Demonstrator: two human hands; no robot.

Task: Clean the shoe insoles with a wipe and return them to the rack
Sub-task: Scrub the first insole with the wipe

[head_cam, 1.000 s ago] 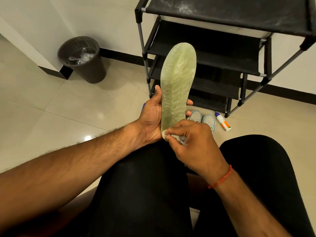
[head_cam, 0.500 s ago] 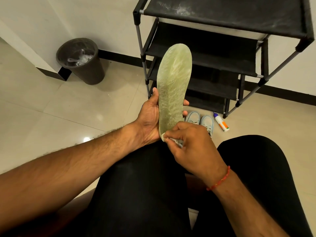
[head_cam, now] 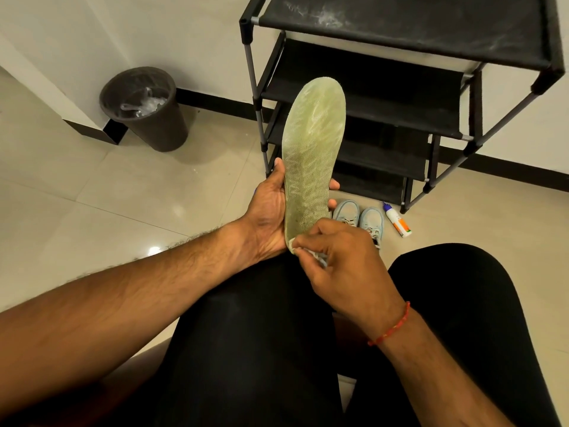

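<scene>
Between the earlier frames and this one little had moved: the right hand had shifted slightly leftward along the heel end of the insole, which stayed nearly upright over the person's lap. The left hand gripped the insole's lower half from behind, thumb on the left edge and fingertips showing past the right edge. The right hand pinched a crumpled white wipe against the heel, its fingers curled round it. The insole's toe end pointed up in front of the black rack, apart from every shelf. Judged from this view, the task was in its wiping step. Pale streaks lay across the green mesh face, but whether they were dirt, moisture or wear could not be told. The work left appeared to be finishing this insole, treating any second insole (none was in view) and returning them to the rack. A pair of pale blue shoes, a small bottle and a bin were on the floor.
</scene>
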